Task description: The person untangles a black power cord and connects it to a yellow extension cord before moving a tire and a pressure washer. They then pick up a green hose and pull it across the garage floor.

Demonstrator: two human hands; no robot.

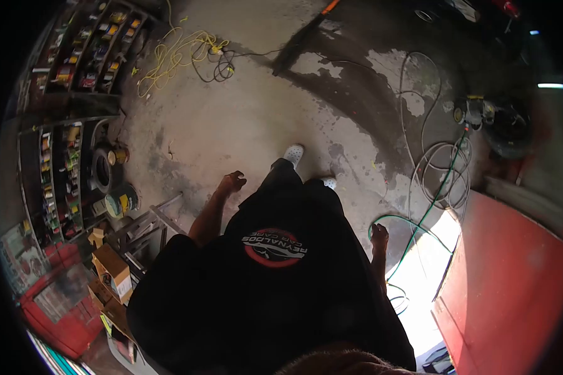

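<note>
My left hand (233, 181) hangs in front of my left thigh, above the concrete floor (231, 125). Its fingers are loosely bent and a little apart, with nothing in them. At my right side, my right hand (379, 235) is lowered with half-curled fingers. A green hose (406, 219) curves close by this hand in the picture; it seems to lie on the floor behind it, and I see no grip on it. I wear a black shirt (231, 300) with a round logo. A white shoe (294, 154) is forward, the other partly hidden.
Shelves of small containers (75, 56) line the left, beside a tire (102, 169), a green-labelled bucket (121, 201), a metal frame (166, 212) and a cardboard box (111, 272). A yellow cord (178, 56) lies tangled ahead. Right are a coiled grey hose (441, 178) and red panel (507, 281).
</note>
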